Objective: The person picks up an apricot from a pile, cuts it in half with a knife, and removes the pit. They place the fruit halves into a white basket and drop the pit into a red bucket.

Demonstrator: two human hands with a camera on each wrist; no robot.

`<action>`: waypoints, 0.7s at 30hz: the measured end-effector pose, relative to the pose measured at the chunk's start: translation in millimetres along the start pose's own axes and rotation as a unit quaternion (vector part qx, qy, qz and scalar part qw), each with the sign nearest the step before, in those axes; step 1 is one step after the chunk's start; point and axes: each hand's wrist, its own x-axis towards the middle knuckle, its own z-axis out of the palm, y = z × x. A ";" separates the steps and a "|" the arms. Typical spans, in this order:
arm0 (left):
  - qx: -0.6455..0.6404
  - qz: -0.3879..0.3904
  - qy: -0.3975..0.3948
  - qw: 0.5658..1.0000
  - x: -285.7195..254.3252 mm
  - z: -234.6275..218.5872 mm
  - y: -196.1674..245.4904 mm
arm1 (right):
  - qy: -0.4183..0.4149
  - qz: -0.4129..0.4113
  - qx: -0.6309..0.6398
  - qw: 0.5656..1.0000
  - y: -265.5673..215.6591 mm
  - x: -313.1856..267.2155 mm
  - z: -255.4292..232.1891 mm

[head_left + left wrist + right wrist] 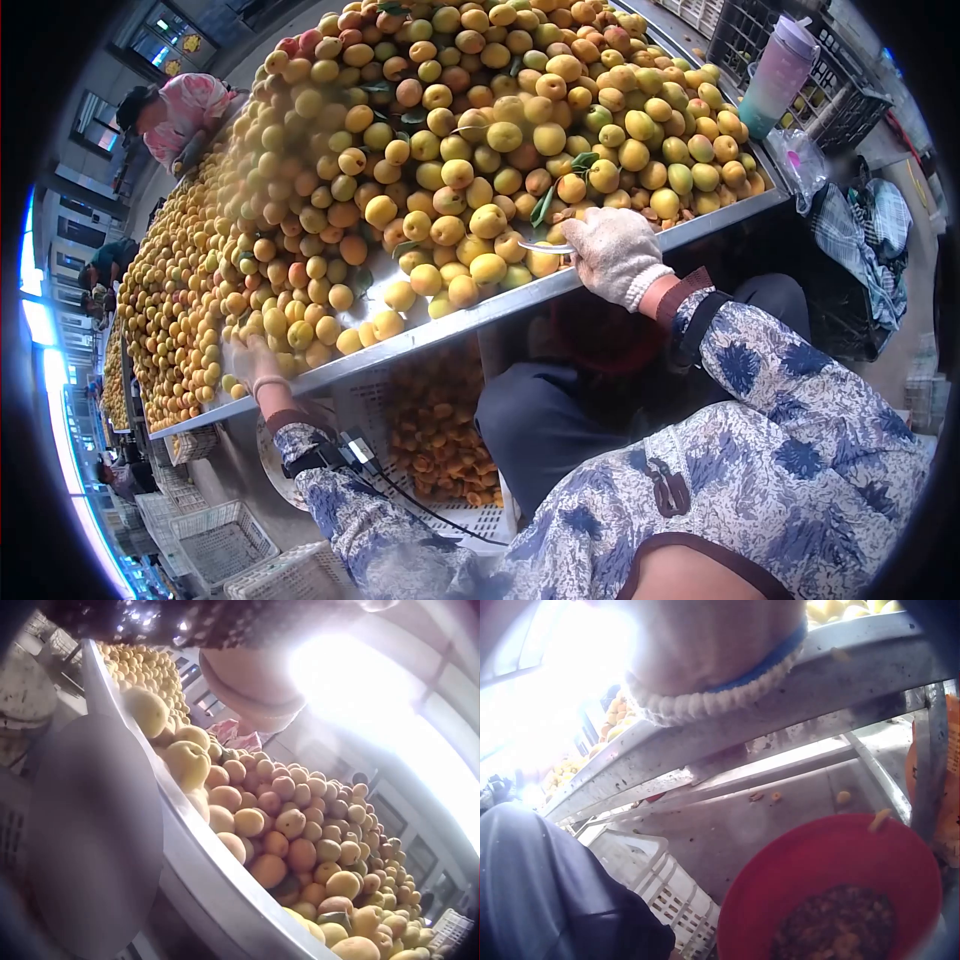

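My gloved right hand (615, 255) holds a slim, curved metal tool (545, 247) at the near rim of a metal-edged table (450, 337). The tool's end points left, over the heaped apricots (487, 221). Farther left, my left hand (255, 362) reaches over the same rim among the apricots at the heap's edge. Its fingers are blurred, and I cannot tell whether they grip an apricot. Only the left wrist (251, 686) shows in the left wrist view, above the fruit. The right wrist view shows a knitted glove cuff (712, 705) over the rim; the fingers are hidden.
Below the table, a white crate (365, 400) holds halved apricots (440, 440). A red basin (742, 900) contains dark pits. A tumbler (778, 75) stands by the right corner, near a black crate (850, 105). Another person (185, 115) leans at the far side. Crates (225, 540) stand lower left.
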 end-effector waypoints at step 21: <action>0.279 0.218 0.037 0.934 -76.8 13.6 92.8 | -0.017 0.008 0.000 1.000 -3.0 1.8 -3.6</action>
